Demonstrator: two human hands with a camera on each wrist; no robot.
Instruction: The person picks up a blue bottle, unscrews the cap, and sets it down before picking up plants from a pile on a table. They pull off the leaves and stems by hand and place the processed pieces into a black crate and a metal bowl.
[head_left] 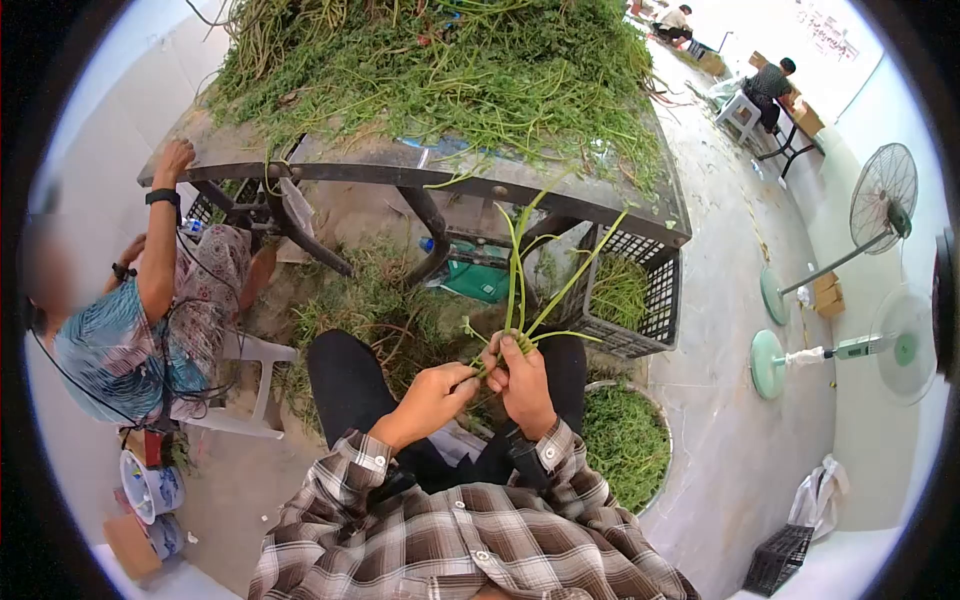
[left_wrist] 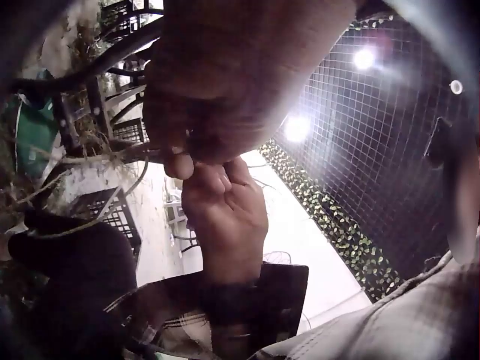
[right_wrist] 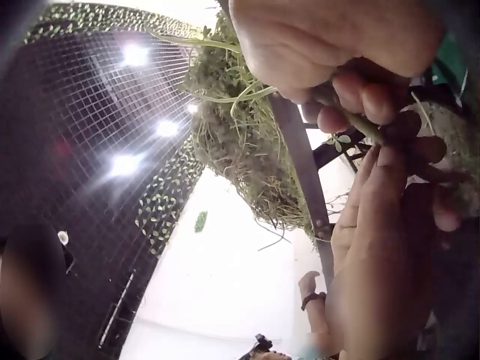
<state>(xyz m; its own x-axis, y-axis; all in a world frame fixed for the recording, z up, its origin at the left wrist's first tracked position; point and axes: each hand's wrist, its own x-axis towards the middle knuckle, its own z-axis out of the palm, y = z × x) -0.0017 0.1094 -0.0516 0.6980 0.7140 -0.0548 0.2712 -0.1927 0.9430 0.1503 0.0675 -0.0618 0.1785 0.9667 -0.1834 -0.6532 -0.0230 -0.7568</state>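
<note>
My right hand (head_left: 524,382) grips a small bunch of long green stems (head_left: 513,285) in front of my knees. The stems fan upward out of the fist, toward the table edge. Close against it, my left hand (head_left: 430,402) pinches the lower end of the bunch with thumb and fingers. In the right wrist view a stem (right_wrist: 361,124) runs between the fingertips of both hands. Seen from the left wrist, the two hands meet fingertip to fingertip, and the left hand (left_wrist: 232,90) hides most of the bunch.
A large heap of greens (head_left: 430,80) covers the table (head_left: 350,174) ahead. A black crate (head_left: 660,300) of stems stands below its right corner. A round tub of leaves (head_left: 625,445) is by my right leg. A seated person (head_left: 120,340) is at left; green fans (head_left: 768,362) stand right.
</note>
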